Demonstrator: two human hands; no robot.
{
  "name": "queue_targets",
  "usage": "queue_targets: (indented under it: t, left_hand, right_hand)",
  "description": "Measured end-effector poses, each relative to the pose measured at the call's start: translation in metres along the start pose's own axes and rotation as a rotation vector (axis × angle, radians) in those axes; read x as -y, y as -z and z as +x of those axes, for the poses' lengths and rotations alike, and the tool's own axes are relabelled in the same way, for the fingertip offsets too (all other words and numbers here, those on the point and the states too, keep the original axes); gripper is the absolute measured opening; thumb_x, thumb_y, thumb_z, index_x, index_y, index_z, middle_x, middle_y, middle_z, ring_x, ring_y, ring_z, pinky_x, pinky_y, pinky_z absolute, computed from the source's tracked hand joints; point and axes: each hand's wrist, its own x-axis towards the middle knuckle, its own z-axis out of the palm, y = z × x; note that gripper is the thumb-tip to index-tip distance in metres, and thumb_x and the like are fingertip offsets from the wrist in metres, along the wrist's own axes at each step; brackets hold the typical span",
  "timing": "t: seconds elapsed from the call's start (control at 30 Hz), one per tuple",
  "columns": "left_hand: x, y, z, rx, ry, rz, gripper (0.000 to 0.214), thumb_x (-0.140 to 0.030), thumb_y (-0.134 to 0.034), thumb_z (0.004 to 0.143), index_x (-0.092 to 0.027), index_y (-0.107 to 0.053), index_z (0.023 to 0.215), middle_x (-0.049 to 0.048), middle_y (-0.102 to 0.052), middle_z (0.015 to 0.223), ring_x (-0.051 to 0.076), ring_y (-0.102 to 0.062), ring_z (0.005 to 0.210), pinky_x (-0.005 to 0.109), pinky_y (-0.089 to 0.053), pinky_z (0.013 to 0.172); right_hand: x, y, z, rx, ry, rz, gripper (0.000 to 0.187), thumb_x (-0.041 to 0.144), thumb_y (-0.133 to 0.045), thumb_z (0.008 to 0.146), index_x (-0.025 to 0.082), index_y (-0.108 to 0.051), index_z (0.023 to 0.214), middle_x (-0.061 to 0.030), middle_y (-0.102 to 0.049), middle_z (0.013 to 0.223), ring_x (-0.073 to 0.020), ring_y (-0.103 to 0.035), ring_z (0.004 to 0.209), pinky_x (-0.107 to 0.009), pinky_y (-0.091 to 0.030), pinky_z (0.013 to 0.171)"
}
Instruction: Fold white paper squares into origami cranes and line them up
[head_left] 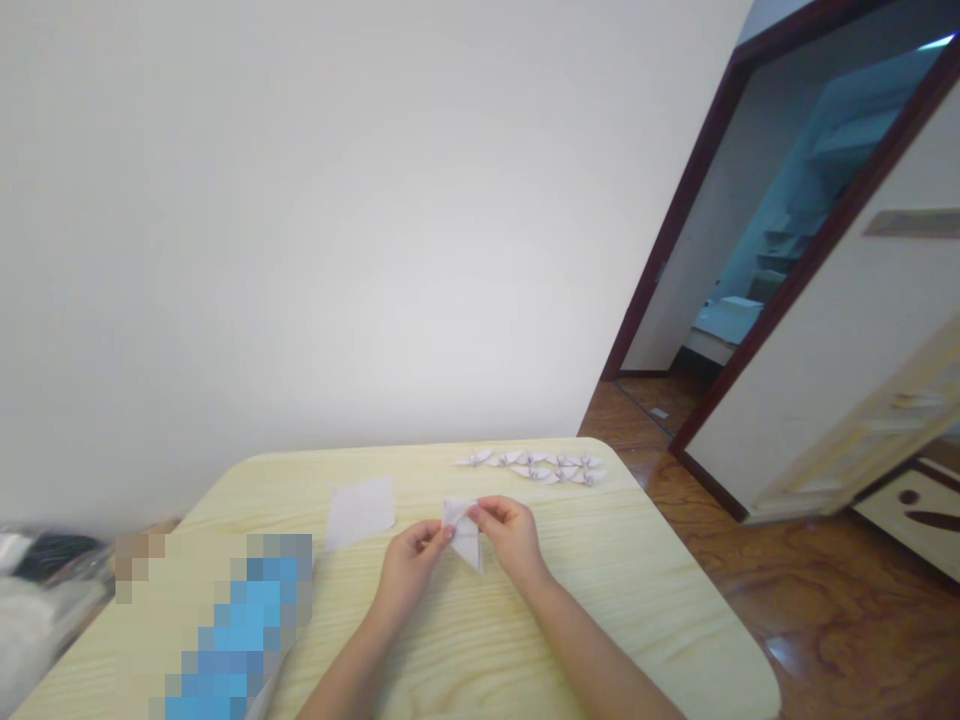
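A small folded piece of white paper (pixel 466 545) is held between my two hands, just above the middle of the table. Its lower end narrows to a point. My left hand (pixel 411 562) pinches its left edge with thumb and index finger. On the other side, my right hand (pixel 511 535) grips the upper right corner between thumb and fingers. Beyond my left hand lies a flat sheet of white paper (pixel 361 508). Several small folded paper figures (pixel 532 466) sit in two rows near the far edge, past my right hand.
The pale wood-grain table (pixel 600 600) has rounded corners and stands against a white wall (pixel 375 230). A blurred blue object (pixel 240 630) occupies its left front. To the right are a brown wooden floor (pixel 720 520) and an open doorway with a dark red frame (pixel 694 190).
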Motion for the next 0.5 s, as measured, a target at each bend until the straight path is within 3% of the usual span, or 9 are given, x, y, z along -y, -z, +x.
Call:
queue_targets:
  t: [0.3,0.5]
  left_hand:
    - [-0.0075,-0.0007,-0.0028,0.008,-0.009,0.002,0.029,-0.044,-0.059,0.066,-0.016,-0.066,0.065,0.0020,-0.065,0.062,0.017,-0.056,0.059,0.022,-0.040,0.054]
    - [-0.0040,-0.0016,-0.0010,0.015,0.035,-0.080,0.031,-0.044,-0.062,0.063,-0.014,-0.066,0.072,0.0046,-0.066,0.069,0.017,-0.056,0.064,0.023,-0.040,0.057]
  right_hand:
    - [0.0015,0.0000,0.0007,0.054,-0.004,0.039,0.030,0.042,-0.070,0.058,0.015,-0.065,0.069,-0.0036,-0.065,0.062,-0.0152,-0.059,0.056,-0.026,-0.047,0.053]
    - [0.0056,0.0029,0.0045,-0.013,-0.043,0.060,0.034,0.046,-0.070,0.055,0.015,-0.061,0.066,-0.0015,-0.062,0.057,-0.0134,-0.056,0.052,-0.025,-0.046,0.049]
